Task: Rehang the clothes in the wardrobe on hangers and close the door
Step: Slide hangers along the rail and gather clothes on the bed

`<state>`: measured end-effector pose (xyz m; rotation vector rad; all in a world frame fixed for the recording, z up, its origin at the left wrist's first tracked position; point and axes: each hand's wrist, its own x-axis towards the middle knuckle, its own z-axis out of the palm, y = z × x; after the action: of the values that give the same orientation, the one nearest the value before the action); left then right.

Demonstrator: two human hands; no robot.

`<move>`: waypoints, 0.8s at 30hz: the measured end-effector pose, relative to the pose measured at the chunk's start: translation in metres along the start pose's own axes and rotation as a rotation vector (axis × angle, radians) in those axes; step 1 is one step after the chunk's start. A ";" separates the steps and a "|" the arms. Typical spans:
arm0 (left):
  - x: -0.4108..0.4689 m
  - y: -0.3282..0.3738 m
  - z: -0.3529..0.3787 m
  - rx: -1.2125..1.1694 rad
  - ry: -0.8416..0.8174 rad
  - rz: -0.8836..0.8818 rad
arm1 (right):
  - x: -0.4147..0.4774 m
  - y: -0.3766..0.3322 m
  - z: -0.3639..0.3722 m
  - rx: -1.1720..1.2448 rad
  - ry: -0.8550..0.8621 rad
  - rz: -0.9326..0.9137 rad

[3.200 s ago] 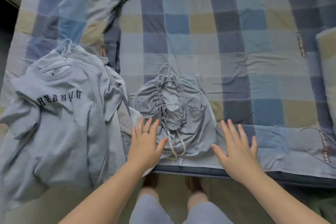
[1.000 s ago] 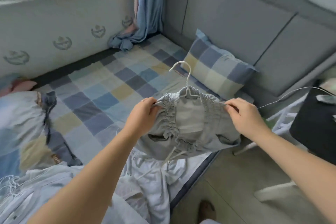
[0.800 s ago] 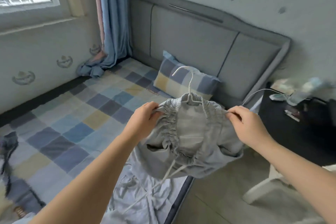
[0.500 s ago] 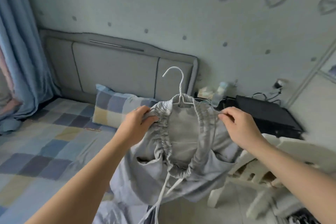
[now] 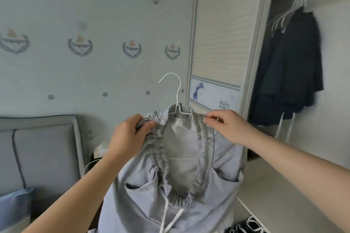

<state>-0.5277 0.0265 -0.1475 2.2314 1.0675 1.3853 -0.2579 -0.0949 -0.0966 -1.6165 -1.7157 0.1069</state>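
A pair of grey shorts is held up in the air on a white wire hanger, with the gathered waistband stretched between the two hands. The left hand is closed round a bunch of waistband, its fingers curled over the cloth. The right hand pinches the other side between thumb and fingertips. The hook stands above and between the fingers, touched by neither hand.

The cloth is judged light, soft and limp, and likely to slide along the thin wire if tilted. It is best carried level and taken by the hook's stem once a hand can be spared.

One pair of shorts, one hanger and two loose drawstring ends below the fingers are counted. Up and to the right of the right fingers, in the open wardrobe, a cluster of white hangers is seen, too bunched to count. Dark clothes hang beneath, at least two
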 end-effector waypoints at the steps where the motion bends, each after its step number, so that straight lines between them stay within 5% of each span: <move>1: 0.016 0.015 0.018 -0.015 -0.007 0.032 | 0.003 0.011 -0.021 -0.011 0.015 -0.005; 10: 0.142 0.141 0.159 -0.212 -0.133 0.267 | 0.015 0.084 -0.187 -0.092 0.125 0.084; 24: 0.282 0.325 0.331 -0.411 -0.340 0.601 | 0.008 0.113 -0.356 -0.498 0.605 0.349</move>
<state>-0.0285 0.0518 0.0651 2.4225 -0.0187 1.2050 0.0365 -0.2175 0.0979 -2.0242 -1.0254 -0.6259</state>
